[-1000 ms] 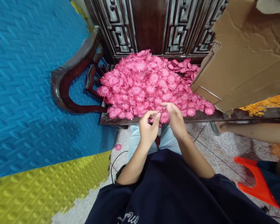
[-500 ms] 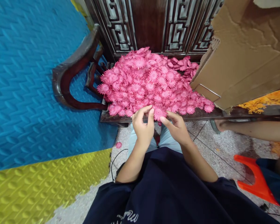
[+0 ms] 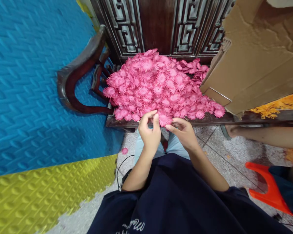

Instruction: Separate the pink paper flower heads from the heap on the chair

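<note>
Pinching one small pink fabric flower (image 3: 165, 119) between the closed left hand (image 3: 150, 132) and closed right hand (image 3: 184, 131) at the dark wooden bench (image 3: 210, 120) edge, it might slip down to the floor if fingers loosen.

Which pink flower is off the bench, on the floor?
The lone pink flower on the speckled floor beside the blue mat, left of the left hand; all others are heaped on the bench.

Home used for piecework: carved wooden bench (image 3: 92, 55), foam floor mats (image 3: 34, 97), terrazzo floor (image 3: 234, 152), cardboard box (image 3: 258, 55).
</note>
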A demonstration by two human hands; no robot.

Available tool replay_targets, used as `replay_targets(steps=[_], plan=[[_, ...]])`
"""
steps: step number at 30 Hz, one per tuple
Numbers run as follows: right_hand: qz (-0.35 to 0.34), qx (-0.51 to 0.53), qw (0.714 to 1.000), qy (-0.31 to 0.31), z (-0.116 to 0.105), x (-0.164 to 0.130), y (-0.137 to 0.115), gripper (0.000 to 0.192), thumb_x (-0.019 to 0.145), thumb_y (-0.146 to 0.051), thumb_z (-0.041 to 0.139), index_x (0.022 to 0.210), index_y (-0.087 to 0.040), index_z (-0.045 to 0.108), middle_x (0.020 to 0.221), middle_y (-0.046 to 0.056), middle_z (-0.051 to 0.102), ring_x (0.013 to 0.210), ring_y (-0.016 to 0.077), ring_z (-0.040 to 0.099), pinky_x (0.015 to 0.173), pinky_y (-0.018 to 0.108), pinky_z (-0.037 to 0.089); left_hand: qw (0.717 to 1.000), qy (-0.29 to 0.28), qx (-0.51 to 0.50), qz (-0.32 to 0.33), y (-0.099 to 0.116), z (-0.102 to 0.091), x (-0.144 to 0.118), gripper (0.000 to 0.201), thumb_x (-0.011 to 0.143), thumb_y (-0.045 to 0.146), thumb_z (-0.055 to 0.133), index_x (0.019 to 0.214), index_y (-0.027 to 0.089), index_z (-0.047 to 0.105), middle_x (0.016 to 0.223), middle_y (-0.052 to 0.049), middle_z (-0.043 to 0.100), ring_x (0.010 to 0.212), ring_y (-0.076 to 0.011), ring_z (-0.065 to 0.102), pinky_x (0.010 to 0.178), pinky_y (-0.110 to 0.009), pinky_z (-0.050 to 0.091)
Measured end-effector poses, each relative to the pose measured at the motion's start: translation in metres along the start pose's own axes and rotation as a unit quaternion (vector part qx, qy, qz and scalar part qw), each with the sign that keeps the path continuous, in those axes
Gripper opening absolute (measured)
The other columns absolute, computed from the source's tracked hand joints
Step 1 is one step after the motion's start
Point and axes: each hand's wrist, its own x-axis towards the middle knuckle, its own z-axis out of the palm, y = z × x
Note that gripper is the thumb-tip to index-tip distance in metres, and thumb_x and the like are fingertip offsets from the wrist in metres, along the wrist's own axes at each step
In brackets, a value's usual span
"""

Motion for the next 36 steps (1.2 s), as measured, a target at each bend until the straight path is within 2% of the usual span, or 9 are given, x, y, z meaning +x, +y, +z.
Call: replay_targets(steps=[5,8,11,16,20,23,29,32,36], plan=[[-0.019,-0.035,0.999,0.009,-0.001,0.001,0.002,0.014,0.062,-0.026,0.072,0.068,-0.019,0.061,0.064,-0.003,0.056,0.062,0.0099,0.050,0.064,0.025,0.042,0.991,-0.030,-0.091,-0.089,-0.002,0.002,0.004,0.016,0.080,0.027,0.056,0.089,0.016,0.062,0.078,-0.002,0.062,0.072,-0.0095,0.056,0.068,-0.021,0.044],[-0.025,-0.044,0.998,0.043,0.000,0.002,0.007,0.013,0.065,-0.026,0.069,0.071,-0.018,0.061,0.064,-0.003,0.057,0.063,0.0101,0.051,0.066,0.026,0.043,0.969,-0.055,-0.172,-0.167,-0.007,0.004,0.004,0.019,0.076,0.029,0.061,0.090,0.017,0.063,0.078,-0.002,0.062,0.070,-0.0091,0.056,0.066,-0.021,0.043],[-0.019,-0.008,0.998,0.063,0.001,0.002,0.011,0.018,0.064,-0.028,0.069,0.077,-0.020,0.060,0.065,-0.003,0.058,0.062,0.0104,0.053,0.064,0.026,0.044,0.922,-0.081,-0.276,-0.258,-0.012,0.007,0.005,0.022,0.069,0.030,0.068,0.087,0.018,0.064,0.074,0.000,0.062,0.065,-0.0074,0.054,0.063,-0.020,0.042],[-0.014,0.064,0.997,0.038,0.002,0.004,0.010,0.025,0.061,-0.029,0.072,0.083,-0.022,0.061,0.073,-0.002,0.060,0.067,0.0106,0.055,0.057,0.023,0.046,0.825,-0.098,-0.409,-0.376,-0.014,0.010,0.007,0.024,0.058,0.026,0.076,0.076,0.017,0.063,0.069,0.003,0.060,0.061,-0.0054,0.052,0.060,-0.018,0.041],[-0.028,0.077,0.996,0.035,0.000,0.004,0.007,0.026,0.061,-0.025,0.073,0.084,-0.024,0.062,0.074,-0.003,0.061,0.067,0.0093,0.055,0.057,0.021,0.046,0.795,-0.103,-0.434,-0.412,-0.013,0.011,0.007,0.026,0.054,0.024,0.078,0.073,0.016,0.062,0.066,0.003,0.058,0.058,-0.0049,0.051,0.057,-0.017,0.040],[-0.036,0.074,0.996,0.040,0.001,0.003,0.006,0.023,0.062,-0.024,0.073,0.082,-0.024,0.062,0.072,-0.004,0.061,0.066,0.0087,0.055,0.060,0.021,0.046,0.809,-0.092,-0.420,-0.400,-0.013,0.014,0.004,0.026,0.056,0.028,0.077,0.075,0.016,0.063,0.062,0.003,0.054,0.053,-0.0048,0.047,0.053,-0.018,0.038],[0.001,0.066,0.997,0.033,0.005,0.002,0.010,0.019,0.063,-0.029,0.072,0.076,-0.022,0.061,0.074,-0.003,0.062,0.068,0.0093,0.057,0.069,0.024,0.046,0.942,0.015,-0.249,-0.224,-0.012,0.015,-0.001,0.018,0.072,0.028,0.066,0.085,0.017,0.061,0.068,0.002,0.055,0.062,-0.0061,0.049,0.061,-0.018,0.040],[0.009,0.032,0.999,0.007,0.006,0.001,0.012,0.019,0.064,-0.034,0.072,0.073,-0.021,0.062,0.074,-0.002,0.063,0.069,0.0109,0.057,0.069,0.026,0.045,0.970,0.017,-0.179,-0.164,-0.010,0.012,-0.002,0.016,0.078,0.029,0.059,0.089,0.017,0.059,0.072,0.001,0.056,0.065,-0.0072,0.051,0.063,-0.019,0.040],[0.009,0.025,0.999,0.019,0.006,0.001,0.010,0.022,0.063,-0.038,0.071,0.074,-0.020,0.064,0.073,-0.001,0.063,0.068,0.0120,0.057,0.068,0.027,0.046,0.989,0.027,-0.102,-0.099,-0.004,0.010,-0.004,0.012,0.080,0.025,0.056,0.087,0.016,0.058,0.074,0.000,0.055,0.066,-0.0078,0.050,0.064,-0.020,0.041]])
